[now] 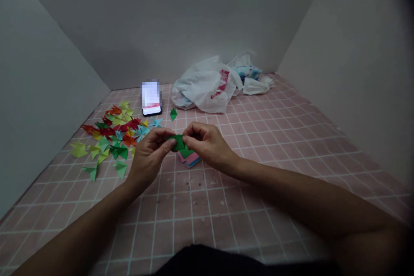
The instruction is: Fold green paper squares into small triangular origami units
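1. The green paper (177,142) was small, thin and matte, already creased into a compact folded shape; its exact outline could not be told, since fingers covered its edges.
2. The left hand (149,155) was curled nearly closed; its thumb and fingertips (168,143) pinched the left end of the green paper.
3. The right hand (207,142) was likewise bent tight; its fingertips (187,139) gripped the right end, knuckles raised, with no gap showing between pads and paper.
4. The green paper sat between the two hands, held just above the mat (274,146); both sets of fingertips touched it and nearly met over it.
5. Directly below the hands lay a stack (190,158) of flat paper squares, pink on top with blue and green edges showing; a green sheet lay on it beneath the right fingers.
6. The mat was pink with a grid of pale lines, smooth and slightly glossy; small pale crumbs (194,181) were scattered near the wrists.
7. To the left of the left hand spread a pile (113,133) of folded pointed pieces in red, yellow, green, orange and light blue; one green piece (174,114) stood apart, beyond the hands.
8. A phone (151,98) stood propped further back; a crumpled white plastic bag (203,86) with red print lay to its right, beside a blue-patterned pack (247,71).
9. Plain grey walls (194,17) closed in the mat on three sides.
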Tool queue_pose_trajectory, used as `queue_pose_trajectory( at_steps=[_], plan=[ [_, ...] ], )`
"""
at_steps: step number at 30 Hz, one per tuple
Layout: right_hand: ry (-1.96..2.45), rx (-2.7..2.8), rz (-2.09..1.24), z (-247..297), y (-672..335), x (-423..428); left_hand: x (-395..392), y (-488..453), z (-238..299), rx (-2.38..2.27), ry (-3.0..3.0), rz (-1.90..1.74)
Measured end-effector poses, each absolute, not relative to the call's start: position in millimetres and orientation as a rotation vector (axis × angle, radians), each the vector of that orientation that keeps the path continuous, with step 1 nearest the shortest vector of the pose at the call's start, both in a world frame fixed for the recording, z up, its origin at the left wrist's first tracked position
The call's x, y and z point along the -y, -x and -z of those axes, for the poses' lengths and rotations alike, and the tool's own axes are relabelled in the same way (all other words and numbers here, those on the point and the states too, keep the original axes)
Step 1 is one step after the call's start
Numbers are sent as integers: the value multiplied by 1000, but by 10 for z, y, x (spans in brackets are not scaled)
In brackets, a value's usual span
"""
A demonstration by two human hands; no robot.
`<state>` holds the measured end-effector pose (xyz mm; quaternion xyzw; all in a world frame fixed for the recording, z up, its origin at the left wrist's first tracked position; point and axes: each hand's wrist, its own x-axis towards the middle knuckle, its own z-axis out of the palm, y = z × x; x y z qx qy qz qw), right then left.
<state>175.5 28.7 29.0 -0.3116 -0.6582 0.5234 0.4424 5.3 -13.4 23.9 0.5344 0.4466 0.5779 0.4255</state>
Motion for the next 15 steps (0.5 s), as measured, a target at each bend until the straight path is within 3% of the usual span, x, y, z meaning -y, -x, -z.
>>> queue_pose_trajectory(
  at_steps=[15],
  plan=[
    [777, 1814, -1189, -293, -1762, -285, 142, -6, -349, -1212, -1466, -1333]
  ],
)
